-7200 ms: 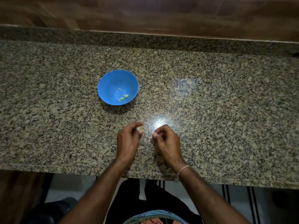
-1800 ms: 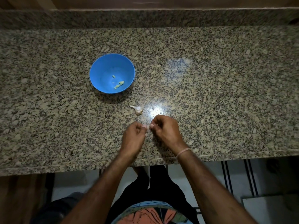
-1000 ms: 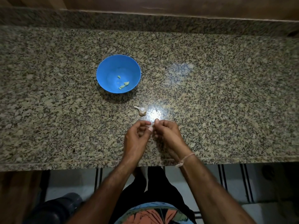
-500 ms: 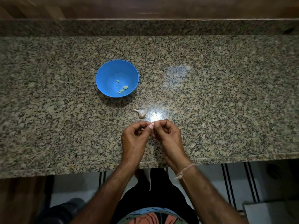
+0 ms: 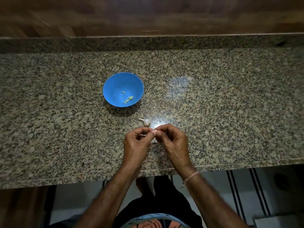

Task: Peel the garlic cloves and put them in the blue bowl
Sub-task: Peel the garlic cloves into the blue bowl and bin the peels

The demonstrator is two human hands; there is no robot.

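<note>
Head view, looking down on a speckled granite counter (image 5: 230,112). Its front edge runs L to R just under the wrists; at the back a raised granite lip (image 5: 148,43) meets a wood-panel wall (image 5: 148,14). Granite runs wide to both sides of the hands, out to the frame edges.

L hand (image 5: 136,145) and R hand (image 5: 174,142) are over the counter near the front edge, at centre. Both have fingers curled, w/ thumb and forefinger tips meeting in the middle, pinching a garlic clove (image 5: 153,132) btwn them. The clove is mostly hidden by the fingertips, so can't tell which way it points or how its long axis lies. A thin thread band (image 5: 190,176) sits on the R wrist.

Just beyond the fingertips, not touching them, a garlic bulb remnant (image 5: 146,122) lies on the granite: long axis approx L to R, thin stem tip pointing L, fat end to the R beside a bright light glare.

Farther back and to the L stands the blue bowl (image 5: 113,86), upright, well apart from the hands and near the remnant. Inside, a few peeled cloves (image 5: 129,99) lie low on the R side.

Below the counter edge: striped floor mat (image 5: 233,186) and, at bottom, a printed garment (image 5: 154,223); print too cropped to read.
</note>
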